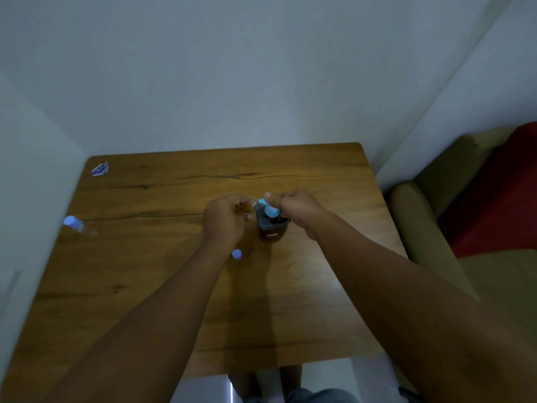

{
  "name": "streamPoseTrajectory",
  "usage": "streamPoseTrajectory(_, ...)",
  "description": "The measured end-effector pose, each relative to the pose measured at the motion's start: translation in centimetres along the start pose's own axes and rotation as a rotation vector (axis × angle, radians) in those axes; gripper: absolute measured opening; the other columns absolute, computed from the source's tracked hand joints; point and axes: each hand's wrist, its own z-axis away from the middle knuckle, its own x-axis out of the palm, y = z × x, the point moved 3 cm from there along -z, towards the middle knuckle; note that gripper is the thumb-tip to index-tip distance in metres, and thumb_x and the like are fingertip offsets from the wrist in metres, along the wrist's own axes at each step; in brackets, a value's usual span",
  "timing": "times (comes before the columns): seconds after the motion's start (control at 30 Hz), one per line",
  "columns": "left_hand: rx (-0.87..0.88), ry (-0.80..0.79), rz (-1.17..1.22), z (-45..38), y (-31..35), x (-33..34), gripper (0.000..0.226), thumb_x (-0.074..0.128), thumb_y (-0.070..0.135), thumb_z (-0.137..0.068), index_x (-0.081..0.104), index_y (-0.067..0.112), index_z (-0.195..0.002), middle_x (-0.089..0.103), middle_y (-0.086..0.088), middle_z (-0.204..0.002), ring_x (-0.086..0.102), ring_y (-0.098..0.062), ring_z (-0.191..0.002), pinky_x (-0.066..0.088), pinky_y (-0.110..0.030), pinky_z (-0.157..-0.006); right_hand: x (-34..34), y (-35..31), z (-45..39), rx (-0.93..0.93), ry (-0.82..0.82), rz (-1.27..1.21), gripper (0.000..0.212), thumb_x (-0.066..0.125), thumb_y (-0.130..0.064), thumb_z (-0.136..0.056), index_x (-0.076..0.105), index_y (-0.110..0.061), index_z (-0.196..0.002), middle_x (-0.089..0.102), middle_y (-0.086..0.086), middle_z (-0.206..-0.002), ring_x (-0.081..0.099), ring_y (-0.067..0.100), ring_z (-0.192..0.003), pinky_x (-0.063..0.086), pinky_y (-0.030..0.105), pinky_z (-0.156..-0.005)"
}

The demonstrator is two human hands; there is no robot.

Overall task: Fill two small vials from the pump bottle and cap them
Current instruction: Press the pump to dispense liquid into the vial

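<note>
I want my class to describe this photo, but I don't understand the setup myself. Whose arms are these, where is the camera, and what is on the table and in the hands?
There is no machine here: a person wears a camera on the head, so you look down along their two bare arms.

On the wooden table stands a dark pump bottle with a blue pump top. The right hand rests on that top, thumb over it. The left hand is curled beside the spout, seemingly holding a small clear vial, though it is hard to make out.

Also there: a loose blue cap, a second capped vial lying near the left edge, and a sticker at the far corner.
</note>
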Motion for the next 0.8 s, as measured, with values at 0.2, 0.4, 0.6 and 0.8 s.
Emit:
streamPoseTrajectory(0.2,0.021,0.004,0.003,-0.02,-0.1,0.08,0.04,0.084,0.008,-0.074,0.075,0.024,-0.11,0.075,0.003,-0.11,0.067,-0.012,-0.103,0.055,-0.035,-0.094,0.04,-0.16,-0.3,0.004,0.006,-0.016,0.057,0.071,-0.05,-0.092,0.067,-0.011,-0.133,0.066,0.01,-0.136,0.061,0.027,-0.124,0.048,0.046,-0.109)
streamPoseTrajectory(0.4,0.015,0.002,0.005,0.13,0.23,-0.17,0.041,0.083,0.005,-0.075,0.075,0.022,-0.111,0.074,0.002,-0.111,0.067,-0.014,-0.105,0.054,-0.038,-0.095,-0.34,-0.23,0.06,0.014,-0.026,-0.015,0.058,0.07,-0.049,-0.092,0.066,-0.01,-0.134,0.064,0.011,-0.138,0.061,0.027,-0.125,0.048,0.044,-0.109)
streamPoseTrajectory(0.6,0.005,0.004,0.012,0.22,-0.01,-0.16,0.04,0.083,0.004,-0.074,0.076,0.023,-0.109,0.075,0.004,-0.108,0.067,-0.011,-0.101,0.054,-0.031,-0.092,-0.13,-0.03,-0.09,0.002,-0.037,-0.044,0.057,0.071,-0.048,-0.092,0.066,-0.01,-0.134,0.063,0.011,-0.141,0.058,0.028,-0.13,0.045,0.045,-0.112)
streamPoseTrajectory(0.8,-0.015,-0.005,0.002,0.18,0.29,-0.2,0.041,0.083,0.005,-0.074,0.075,0.022,-0.111,0.074,0.002,-0.111,0.067,-0.014,-0.104,0.054,-0.037,-0.094,-0.05,-0.59,-0.06,0.001,0.007,0.02,0.054,0.069,-0.048,-0.094,0.067,-0.01,-0.132,0.066,0.012,-0.135,0.061,0.029,-0.124,0.049,0.046,-0.109)
